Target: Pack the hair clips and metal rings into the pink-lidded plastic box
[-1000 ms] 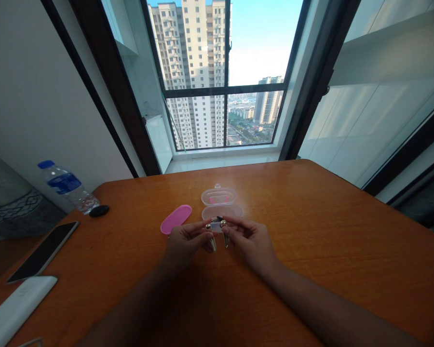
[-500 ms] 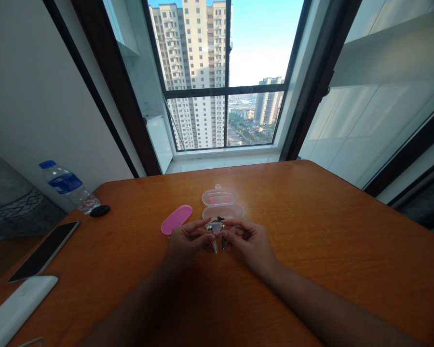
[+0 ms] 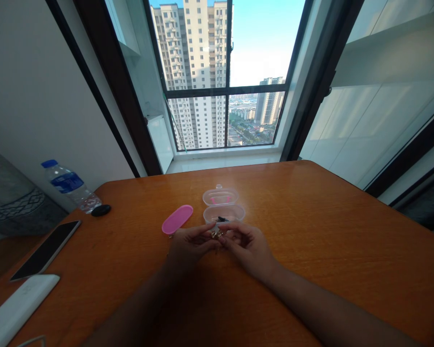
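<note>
Two bare hands work close together at lower centre, the left hand (image 3: 193, 244) and the right hand (image 3: 248, 249) almost meeting at the fingertips, forearms coming in from the bottom corners and elbows apparently low, which keeps the hands steady. Small gold metal pieces (image 3: 217, 234) sit bunched between the fingers, with a tiny dark bit (image 3: 221, 219) just above them; fingers cover most of this, so which hand grips what, and how tightly, cannot be told. Everything is held right in front of a clear plastic box (image 3: 224, 213), its hinged clear lid (image 3: 220, 196) open toward the window with something pink inside, so the pieces are just at the box's near edge. A pink oval lid (image 3: 177, 220) lies flat on the wooden table (image 3: 329, 217) to the left of the box, just beyond the left hand. Further left, out of reach of the work, are a water bottle (image 3: 71, 186) lying on its side, a small black oval object (image 3: 101, 210), a phone (image 3: 45, 250) and a white remote (image 3: 21, 311) in the lower left corner. A tall window (image 3: 224, 82) with apartment towers fills the upper centre.
</note>
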The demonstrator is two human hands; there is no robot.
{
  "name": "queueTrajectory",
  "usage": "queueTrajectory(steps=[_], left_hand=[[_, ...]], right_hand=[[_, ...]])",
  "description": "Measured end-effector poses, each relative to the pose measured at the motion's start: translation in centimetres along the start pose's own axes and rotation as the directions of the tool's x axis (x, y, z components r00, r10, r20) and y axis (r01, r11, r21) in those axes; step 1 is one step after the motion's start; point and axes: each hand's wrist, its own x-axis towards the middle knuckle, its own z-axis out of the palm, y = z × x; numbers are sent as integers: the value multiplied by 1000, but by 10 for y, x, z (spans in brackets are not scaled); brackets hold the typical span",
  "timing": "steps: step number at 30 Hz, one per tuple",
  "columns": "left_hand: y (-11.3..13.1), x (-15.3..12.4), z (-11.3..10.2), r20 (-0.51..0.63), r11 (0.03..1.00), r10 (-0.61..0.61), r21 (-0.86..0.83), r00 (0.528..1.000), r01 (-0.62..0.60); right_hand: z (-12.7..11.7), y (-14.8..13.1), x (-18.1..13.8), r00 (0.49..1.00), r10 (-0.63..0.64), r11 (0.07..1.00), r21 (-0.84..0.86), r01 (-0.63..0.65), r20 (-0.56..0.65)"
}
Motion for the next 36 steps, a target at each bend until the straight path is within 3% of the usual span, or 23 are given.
queueTrajectory(steps=[6, 11, 17, 19, 21, 26, 30, 36], left_hand=[[-3, -1, -5, 41, 947, 173, 267, 984, -177], [-12, -2, -10, 175, 749, 445, 466, 878, -472], [-9, -3, -9, 177, 654, 583, 478, 793, -587], [-5, -5, -9, 155, 663, 590, 467, 793, -585], [-3, -6, -9, 135, 699, 548, 468, 826, -540], [-7, -5, -10, 18, 792, 391, 503, 920, -347], [-9, -3, -9, -25, 804, 344, 525, 939, -280], [0, -2, -7, -118, 812, 322, 545, 939, -210]], right_hand=[[-2, -4, -2, 995, -100, 975, -199, 98, 2], [-3, -8, 0, 984, -171, 934, -309, 180, 56], [-3, -15, 0, 961, -267, 903, -330, 275, 71], [-5, -16, 1, 950, -313, 893, -336, 299, 15], [-9, -15, 3, 925, -371, 872, -375, 314, -87], [-29, -12, 14, 798, -529, 755, -590, 286, -289], [-43, -8, 26, 768, -600, 638, -711, 294, -222], [-47, 1, 33, 840, -535, 573, -770, 282, -91]])
